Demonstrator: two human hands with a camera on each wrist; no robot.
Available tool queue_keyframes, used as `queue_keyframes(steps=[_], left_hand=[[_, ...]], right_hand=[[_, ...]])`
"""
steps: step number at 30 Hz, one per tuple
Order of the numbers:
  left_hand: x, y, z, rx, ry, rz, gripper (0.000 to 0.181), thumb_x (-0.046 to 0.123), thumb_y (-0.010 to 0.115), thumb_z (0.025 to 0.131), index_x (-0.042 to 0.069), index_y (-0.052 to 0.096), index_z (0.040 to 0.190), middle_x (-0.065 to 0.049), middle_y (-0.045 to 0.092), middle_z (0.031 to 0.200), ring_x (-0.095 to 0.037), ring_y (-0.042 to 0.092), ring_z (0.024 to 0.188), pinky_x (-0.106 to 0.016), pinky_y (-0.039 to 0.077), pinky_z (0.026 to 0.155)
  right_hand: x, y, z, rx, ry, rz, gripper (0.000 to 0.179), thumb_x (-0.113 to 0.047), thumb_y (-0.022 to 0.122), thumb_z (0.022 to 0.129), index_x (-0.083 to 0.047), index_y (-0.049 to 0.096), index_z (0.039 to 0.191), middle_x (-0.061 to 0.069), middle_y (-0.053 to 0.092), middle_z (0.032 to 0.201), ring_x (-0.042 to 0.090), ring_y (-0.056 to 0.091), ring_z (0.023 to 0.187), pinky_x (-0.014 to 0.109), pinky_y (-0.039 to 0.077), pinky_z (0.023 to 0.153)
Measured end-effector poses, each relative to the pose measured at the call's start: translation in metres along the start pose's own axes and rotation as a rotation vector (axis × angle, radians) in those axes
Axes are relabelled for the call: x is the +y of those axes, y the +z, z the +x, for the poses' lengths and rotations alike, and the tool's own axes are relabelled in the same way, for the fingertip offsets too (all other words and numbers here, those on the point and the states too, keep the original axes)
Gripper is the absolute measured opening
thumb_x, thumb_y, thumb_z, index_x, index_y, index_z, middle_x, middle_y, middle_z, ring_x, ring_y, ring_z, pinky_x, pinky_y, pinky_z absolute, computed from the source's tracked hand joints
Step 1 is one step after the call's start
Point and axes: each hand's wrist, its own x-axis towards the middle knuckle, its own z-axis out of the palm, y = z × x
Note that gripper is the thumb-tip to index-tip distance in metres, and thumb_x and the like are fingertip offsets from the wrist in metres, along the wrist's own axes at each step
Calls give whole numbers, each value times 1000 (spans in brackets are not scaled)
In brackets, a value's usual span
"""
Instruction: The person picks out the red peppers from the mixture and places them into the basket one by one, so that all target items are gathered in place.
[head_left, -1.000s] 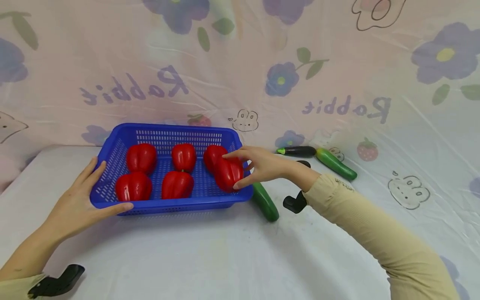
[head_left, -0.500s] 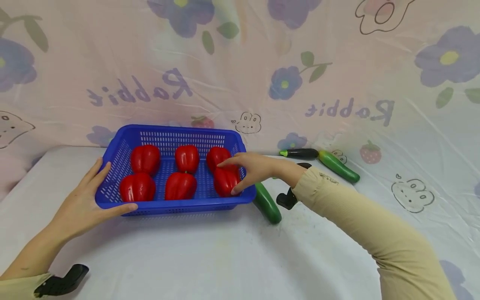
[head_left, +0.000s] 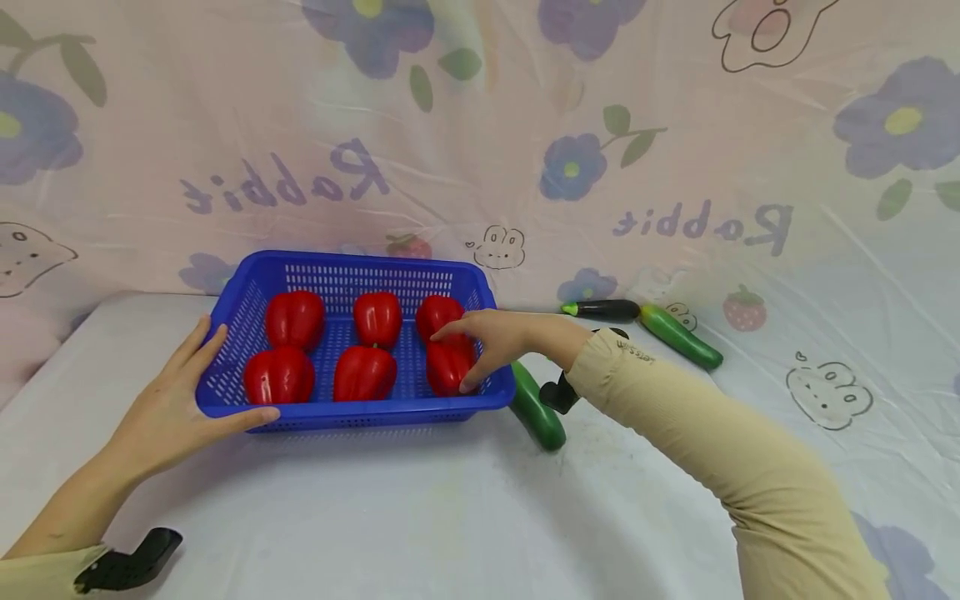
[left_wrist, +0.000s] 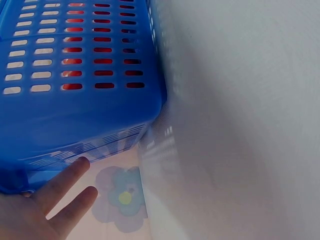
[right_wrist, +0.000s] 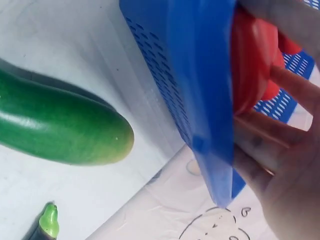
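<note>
A blue perforated plastic basket point(head_left: 367, 411) stands on the white cloth, holding several red bell peppers point(head_left: 295, 321) in two rows. My left hand point(head_left: 165, 408) rests against its left end, thumb along the front rim and fingers stretched out along the side. In the left wrist view two straight fingers point(left_wrist: 75, 200) show beside the blue wall. Inside the basket's right end, my right hand point(head_left: 504, 340) holds the front right bell pepper point(head_left: 448, 367) between thumb and fingers. The right wrist view shows fingers around that red pepper, behind the blue rim.
A green zucchini point(head_left: 538, 410) lies just right of the basket, partly hidden by it. Farther back lie a dark eggplant point(head_left: 606, 310) with a light green tip and another green zucchini point(head_left: 681, 337). A patterned cloth hangs behind.
My right hand has lowered the bell pepper into the basket's front right corner, below the one behind it. The left hand has stayed at the basket; the head view has shifted slightly.
</note>
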Motion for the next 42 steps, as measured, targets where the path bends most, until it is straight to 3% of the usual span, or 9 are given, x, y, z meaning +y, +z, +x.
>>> queue_keyframes(steps=[8,15,21,32,42], left_hand=[[0,2,0,0,1,-1,118,54,76,72,9,6,155,-13,-8,161,-58,11,138,-82,27,85],[-1,1,0,-4,-6,3,117,54,75,72,10,5,155,-12,-9,162,-58,10,138,-82,27,84],[-1,0,1,-7,-3,0,117,54,76,72,10,5,155,-12,-9,162,-57,9,139,-82,26,85],[-1,-1,1,-9,-3,-2,116,53,75,73,9,5,155,-14,-8,161,-56,8,139,-82,25,86],[-1,-1,2,-17,0,2,116,52,75,74,10,5,155,-12,-9,162,-56,8,140,-82,25,86]], right_hand=[[-3,9,8,-8,16,-128,74,-27,77,81,-24,41,146,9,46,145,28,38,137,46,41,109],[0,13,4,48,-28,-82,72,-31,76,82,-22,43,145,9,42,148,28,35,140,48,42,108],[8,17,-9,169,-104,20,70,-34,75,82,-18,46,144,10,43,146,28,38,137,48,44,106],[24,30,-23,475,-200,185,66,-35,75,81,-15,51,139,7,51,139,25,45,131,50,44,105],[29,42,-29,613,-244,230,62,-33,76,80,-16,54,136,5,53,137,22,46,131,50,42,108]])
